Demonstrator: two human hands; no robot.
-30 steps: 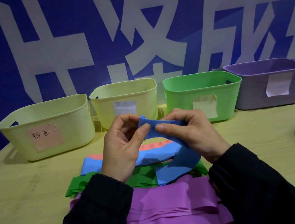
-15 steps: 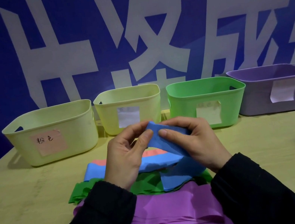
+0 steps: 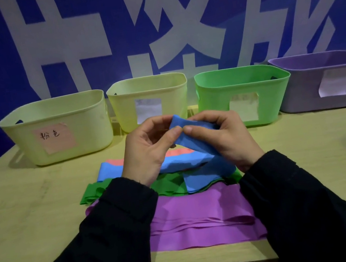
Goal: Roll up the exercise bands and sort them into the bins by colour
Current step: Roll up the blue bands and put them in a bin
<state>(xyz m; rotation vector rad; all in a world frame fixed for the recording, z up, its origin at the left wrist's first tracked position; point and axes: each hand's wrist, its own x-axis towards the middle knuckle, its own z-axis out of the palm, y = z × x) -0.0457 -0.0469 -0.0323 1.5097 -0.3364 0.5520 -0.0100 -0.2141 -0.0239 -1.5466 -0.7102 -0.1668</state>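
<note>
Both hands, left [image 3: 147,149] and right [image 3: 222,138], pinch the blue band [image 3: 191,136] above the pile at the desk's [image 3: 31,213] near edge. Keeping each turn tight with edges aligned should stop the roll springing loose before binning.

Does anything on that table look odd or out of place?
Mostly tidy. One oddity: two bins are the same pale yellow, the left bin and the second bin, so only their paper labels tell them apart. The purple bin's label is curling loose.
</note>
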